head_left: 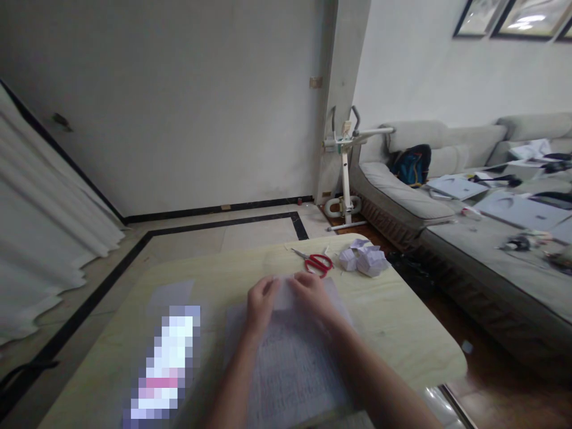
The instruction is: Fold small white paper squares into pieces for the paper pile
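Note:
Both my hands rest on a light wooden table (402, 322), over a stack of printed paper sheets (290, 369). My left hand (260, 302) and my right hand (313, 293) pinch a small white piece of paper (283, 293) between them, fingers curled on its edges. Red-handled scissors (315, 262) lie just beyond my right hand. A heap of folded white paper pieces (363, 258) sits to the right of the scissors.
A blurred-out white and pink object (163, 366) lies on the table's left part. A grey sofa (469, 238) covered with papers and a blue backpack (411, 164) stands at the right. A white exercise machine (344, 173) stands by the wall; curtains (44, 238) hang left.

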### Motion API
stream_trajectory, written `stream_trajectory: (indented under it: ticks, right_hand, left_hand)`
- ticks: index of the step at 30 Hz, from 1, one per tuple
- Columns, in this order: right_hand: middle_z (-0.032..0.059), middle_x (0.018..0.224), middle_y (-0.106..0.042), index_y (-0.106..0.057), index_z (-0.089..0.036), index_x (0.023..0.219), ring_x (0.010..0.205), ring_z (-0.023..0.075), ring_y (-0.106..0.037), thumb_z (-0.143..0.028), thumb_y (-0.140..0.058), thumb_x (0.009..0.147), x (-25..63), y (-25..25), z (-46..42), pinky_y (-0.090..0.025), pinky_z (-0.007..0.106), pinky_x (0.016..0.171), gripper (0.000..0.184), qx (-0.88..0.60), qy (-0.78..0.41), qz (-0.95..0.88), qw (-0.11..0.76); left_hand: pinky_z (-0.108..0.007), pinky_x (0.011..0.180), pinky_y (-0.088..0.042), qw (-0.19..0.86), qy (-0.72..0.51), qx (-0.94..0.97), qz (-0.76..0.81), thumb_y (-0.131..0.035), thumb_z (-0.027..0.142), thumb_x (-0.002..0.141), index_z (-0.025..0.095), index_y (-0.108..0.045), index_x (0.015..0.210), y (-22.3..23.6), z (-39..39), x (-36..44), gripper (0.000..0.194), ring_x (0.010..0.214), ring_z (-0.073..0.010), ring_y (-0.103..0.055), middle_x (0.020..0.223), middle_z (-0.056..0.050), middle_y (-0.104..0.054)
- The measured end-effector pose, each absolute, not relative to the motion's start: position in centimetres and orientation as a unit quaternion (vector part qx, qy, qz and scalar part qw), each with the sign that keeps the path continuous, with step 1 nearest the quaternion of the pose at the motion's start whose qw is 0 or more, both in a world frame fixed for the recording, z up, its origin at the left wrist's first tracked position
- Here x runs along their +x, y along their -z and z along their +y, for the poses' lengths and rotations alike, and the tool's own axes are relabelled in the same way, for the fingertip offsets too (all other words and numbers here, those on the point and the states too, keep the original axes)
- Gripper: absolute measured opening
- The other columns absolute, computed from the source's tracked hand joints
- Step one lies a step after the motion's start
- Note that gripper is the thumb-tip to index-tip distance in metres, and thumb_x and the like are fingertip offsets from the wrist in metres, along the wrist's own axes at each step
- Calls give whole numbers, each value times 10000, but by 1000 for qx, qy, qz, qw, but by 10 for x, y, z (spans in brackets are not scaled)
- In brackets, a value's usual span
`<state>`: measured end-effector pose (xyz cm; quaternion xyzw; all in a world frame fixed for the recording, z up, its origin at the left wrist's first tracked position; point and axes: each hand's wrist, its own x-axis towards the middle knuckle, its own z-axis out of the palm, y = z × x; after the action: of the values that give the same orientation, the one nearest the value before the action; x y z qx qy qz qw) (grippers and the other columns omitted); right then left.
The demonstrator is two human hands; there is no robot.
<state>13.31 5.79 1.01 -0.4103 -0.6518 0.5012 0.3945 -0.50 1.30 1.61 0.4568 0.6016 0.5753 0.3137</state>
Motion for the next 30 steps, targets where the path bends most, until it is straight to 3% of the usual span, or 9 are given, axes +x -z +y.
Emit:
stream_trajectory:
  ticks: [14,30]
  right_hand:
    - [-17,584,-502,-565,-165,642,540,107,-444,-391,-545,802,133,-8,59,-333,202,480,278,-390,-504,-658,401]
    - [-18,578,-516,-580,-177,643,531,113,-458,-397,-547,804,132,-3,60,-329,210,474,274,-392,-516,-650,396]
  left_hand:
    - [-277,706,-497,330,-583,435,602,-652,367,697,115,-716,812,-15,14,-6,285,784,-216,-648,808,-73,-725]
    - [-231,617,-448,312,-577,447,609,-624,401,725,121,-700,740,-14,14,-8,291,691,-176,-601,715,-40,-689]
